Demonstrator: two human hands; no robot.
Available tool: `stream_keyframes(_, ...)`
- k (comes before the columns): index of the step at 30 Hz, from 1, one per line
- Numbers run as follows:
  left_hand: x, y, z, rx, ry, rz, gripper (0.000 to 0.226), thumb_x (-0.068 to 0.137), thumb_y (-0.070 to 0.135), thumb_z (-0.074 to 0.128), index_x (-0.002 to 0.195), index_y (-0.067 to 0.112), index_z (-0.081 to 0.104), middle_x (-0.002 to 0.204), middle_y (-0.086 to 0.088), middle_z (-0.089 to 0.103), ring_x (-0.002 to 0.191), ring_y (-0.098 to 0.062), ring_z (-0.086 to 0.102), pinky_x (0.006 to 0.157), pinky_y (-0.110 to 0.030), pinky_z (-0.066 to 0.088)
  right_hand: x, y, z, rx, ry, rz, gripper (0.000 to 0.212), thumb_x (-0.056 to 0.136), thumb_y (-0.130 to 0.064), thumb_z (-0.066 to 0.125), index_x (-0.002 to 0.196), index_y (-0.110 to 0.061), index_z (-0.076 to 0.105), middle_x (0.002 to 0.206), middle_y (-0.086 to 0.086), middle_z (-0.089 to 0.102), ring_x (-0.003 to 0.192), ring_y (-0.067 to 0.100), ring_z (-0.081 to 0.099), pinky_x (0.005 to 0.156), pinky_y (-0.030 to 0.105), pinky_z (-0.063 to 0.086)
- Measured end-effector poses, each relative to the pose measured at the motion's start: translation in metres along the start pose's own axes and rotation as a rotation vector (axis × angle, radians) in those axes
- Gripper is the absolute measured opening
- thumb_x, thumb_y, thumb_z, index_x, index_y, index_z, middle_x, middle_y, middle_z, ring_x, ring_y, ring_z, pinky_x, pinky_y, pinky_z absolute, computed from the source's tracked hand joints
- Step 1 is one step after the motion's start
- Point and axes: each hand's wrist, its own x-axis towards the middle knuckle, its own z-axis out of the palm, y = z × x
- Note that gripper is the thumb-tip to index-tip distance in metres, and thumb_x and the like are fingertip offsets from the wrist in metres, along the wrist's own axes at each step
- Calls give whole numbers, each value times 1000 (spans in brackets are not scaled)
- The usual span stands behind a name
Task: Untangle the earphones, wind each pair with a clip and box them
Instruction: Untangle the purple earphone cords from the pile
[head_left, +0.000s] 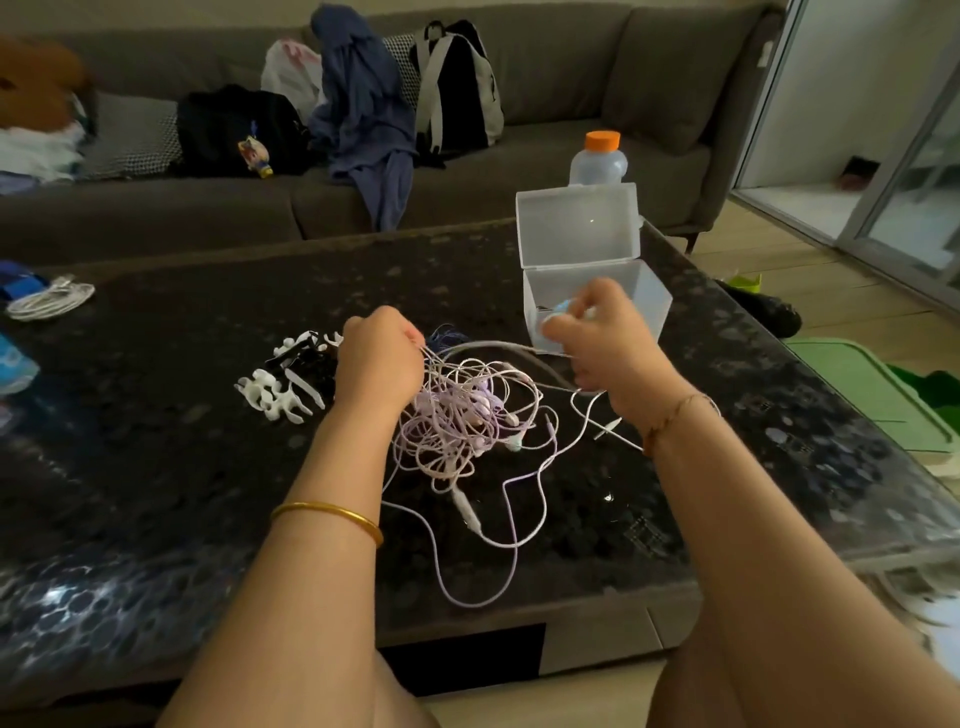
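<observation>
A tangle of white and pale purple earphones (462, 421) lies in the middle of the dark table (171, 457), with loose cords trailing toward me. My left hand (382, 358) grips a bunch of cords at the tangle's upper left. My right hand (608, 338) is raised at the upper right and pinches a light blue earbud end, a cord running from it into the tangle. Several white and black winder clips (285, 384) lie just left of my left hand. The clear plastic box (644, 291) stands behind my right hand with its lid (576, 223) up.
A bottle with an orange cap (598, 158) stands behind the box. A coiled white cable (49, 299) lies at the table's far left. A grey sofa (571, 88) with bags and clothes runs along the back. A green lid (872, 389) sits off the table's right edge.
</observation>
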Motion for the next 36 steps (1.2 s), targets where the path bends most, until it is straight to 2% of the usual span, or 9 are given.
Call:
stream_keyframes(5, -3, 9, -7, -194, 38, 34, 30, 96, 4, 34, 96, 15, 61, 110, -14, 58, 86, -33, 62, 63, -31, 45, -4, 0, 3, -422, -309, -106, 26, 86, -38, 63, 101, -17, 59, 88, -4, 58, 76, 10, 55, 67, 23, 47)
stream_keyframes(9, -7, 14, -11, -331, 41, 24, 27, 97, 5, 34, 99, 12, 60, 92, -1, 61, 61, -8, 50, 49, -18, 34, -7, -1, 0, -461, -485, -166, 11, 87, -20, 62, 91, -20, 73, 89, -6, 69, 88, 15, 63, 79, 26, 52)
stream_keyframes(12, -10, 18, -15, -517, -21, -1, 25, 94, 4, 36, 90, 16, 58, 90, -1, 67, 79, -12, 62, 64, -19, 44, -3, 1, 3, -365, -300, -191, 14, 89, -16, 59, 93, -15, 72, 79, -8, 65, 77, 17, 62, 73, 28, 53)
stream_keyframes(15, -14, 23, -16, -516, -144, 22, 26, 91, 5, 37, 83, 15, 60, 76, -2, 61, 77, -12, 61, 67, -23, 44, -1, 0, 4, -39, -22, -153, 12, 90, -16, 58, 89, -14, 70, 70, -8, 58, 63, 6, 51, 58, 18, 44)
stream_keyframes(19, -18, 28, -10, -485, -328, 53, 27, 96, 22, 42, 83, 18, 66, 69, 0, 51, 73, -17, 55, 74, -32, 46, -5, -5, 10, 270, 22, -91, 19, 91, -12, 55, 77, -19, 65, 65, -2, 54, 51, 6, 41, 45, 17, 35)
stream_keyframes(24, -21, 29, -14, -483, -476, 115, 13, 89, 22, 61, 85, 24, 73, 94, 3, 71, 95, -12, 63, 90, -35, 48, -7, -8, 14, 287, 163, -96, 15, 90, -14, 59, 78, -21, 66, 71, -11, 57, 65, 7, 51, 59, 22, 44)
stream_keyframes(28, -21, 22, -14, -288, -497, 150, 7, 87, 18, 66, 84, 24, 69, 88, 3, 68, 85, -11, 62, 80, -29, 50, -2, -9, 9, 262, 322, -170, 13, 90, -14, 58, 79, -17, 65, 73, -14, 56, 71, 5, 53, 68, 25, 49)
stream_keyframes(32, -20, 15, -13, -240, -348, 98, 8, 90, 19, 63, 88, 15, 69, 89, -4, 67, 85, -18, 62, 80, -36, 50, 3, -6, -3, 41, 314, -145, 16, 93, -17, 53, 96, -6, 64, 83, -1, 57, 75, 10, 54, 65, 24, 51)
stream_keyframes(36, -16, 12, -11, -240, -177, 17, 18, 93, 15, 56, 88, 1, 67, 84, -18, 63, 76, -29, 60, 80, -40, 52, 4, 0, -4, -50, 35, 113, 40, 87, -5, 54, 126, -15, 51, 109, 5, 49, 91, 18, 53, 74, 27, 48)
